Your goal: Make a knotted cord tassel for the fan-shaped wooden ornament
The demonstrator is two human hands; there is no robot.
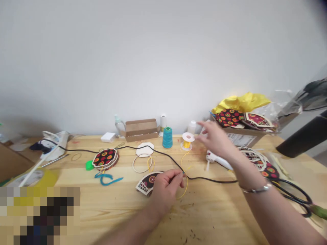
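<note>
Cord work at a wooden table (114, 214). Yellow cord (187, 144) winds on a white spool (188, 137), runs toward the person and bends in a loose loop beside the left hand (167, 187). Left thumb and forefinger pinch together on the cord; exact grip point partly hidden. Right hand (214, 137) stretches forward, fingers spread, near the spool and a white bottle (192, 127); nothing seen between the fingers, contact with either unclear.

Handling, by judgement: cord very light, limp, likely to kink or tangle; best taken close to its end, fingertip and thumb. Spool should be light and apt to roll if tipped; hold by the flange rims. Fan-shaped piece (143, 185), partly behind the left hand, looks thin and stiff, its lattice fragile; take it by the solid border.

Containers: cardboard box (241, 139) at right, patterned pieces (230, 118) and crumpled yellow material (242, 101) heaped above its rim. Long low brown box (141, 132) against the wall, open-topped, its floor not readable. Clear pump bottle (119, 127) beside it; fill level can't be told.
</note>
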